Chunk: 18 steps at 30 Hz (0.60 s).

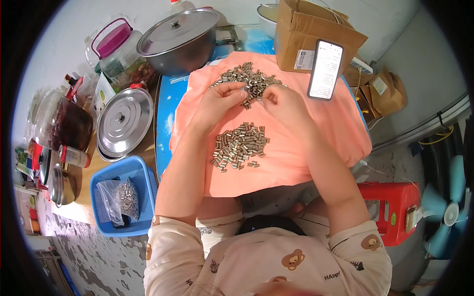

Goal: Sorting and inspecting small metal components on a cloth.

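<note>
While left hand (220,102) and right hand (285,102) bend inward, grip unclear, shiny silvery-brown metal cylinders (241,144), heaped

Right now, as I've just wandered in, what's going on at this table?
A person has both bare hands at a heap of small metal pieces on a peach cloth. The left hand and right hand are at the heap's near edge; whether either grips a piece is too small to tell. A second pile lies nearer the person, between the forearms. More pieces sit bagged in a blue basket at the left.
</note>
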{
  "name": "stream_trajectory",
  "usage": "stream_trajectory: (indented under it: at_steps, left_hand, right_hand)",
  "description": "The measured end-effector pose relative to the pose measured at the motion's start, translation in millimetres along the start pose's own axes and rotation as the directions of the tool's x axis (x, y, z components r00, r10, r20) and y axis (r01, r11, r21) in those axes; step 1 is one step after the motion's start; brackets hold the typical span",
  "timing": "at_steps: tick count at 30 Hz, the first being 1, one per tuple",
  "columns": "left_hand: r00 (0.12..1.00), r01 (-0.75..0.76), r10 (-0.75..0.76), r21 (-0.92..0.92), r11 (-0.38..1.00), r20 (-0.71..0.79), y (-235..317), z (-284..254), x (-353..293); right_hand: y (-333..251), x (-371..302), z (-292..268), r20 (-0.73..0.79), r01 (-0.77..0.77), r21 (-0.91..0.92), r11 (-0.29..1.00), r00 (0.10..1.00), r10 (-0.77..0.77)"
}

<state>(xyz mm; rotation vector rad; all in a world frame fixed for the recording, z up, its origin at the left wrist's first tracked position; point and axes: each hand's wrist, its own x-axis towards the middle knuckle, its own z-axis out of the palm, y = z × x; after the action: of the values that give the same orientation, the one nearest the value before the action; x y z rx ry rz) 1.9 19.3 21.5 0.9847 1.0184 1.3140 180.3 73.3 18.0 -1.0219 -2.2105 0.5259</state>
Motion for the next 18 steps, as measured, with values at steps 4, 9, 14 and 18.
stream_trajectory:
  at_steps: [4, 9, 14, 18]
  left_hand:
    - [0.990, 0.067, -0.051, -0.119, 0.991, 0.135, -4.1, 3.8, -0.3]
    - [0.961, 0.102, -0.078, -0.077, 0.992, 0.266, -13.5, 3.8, 2.9]
    - [0.979, 0.046, -0.031, -0.069, 0.997, 0.199, -15.9, 6.1, 7.5]
    - [0.977, 0.035, -0.032, -0.011, 0.999, 0.210, -20.5, 1.5, 8.8]
  right_hand:
    - [16.1, 4.4, -4.1, 0.126, -0.149, 0.610, 0.778, 0.988, 0.090]
    - [10.6, -5.6, 3.6, 0.194, -0.165, 0.623, 0.765, 0.980, 0.054]
    - [1.3, -7.1, 5.6, 0.092, -0.122, 0.521, 0.845, 0.992, 0.087]
    - [-25.1, -14.1, -0.8, -0.104, 0.127, -0.111, 0.986, 0.985, -0.138]
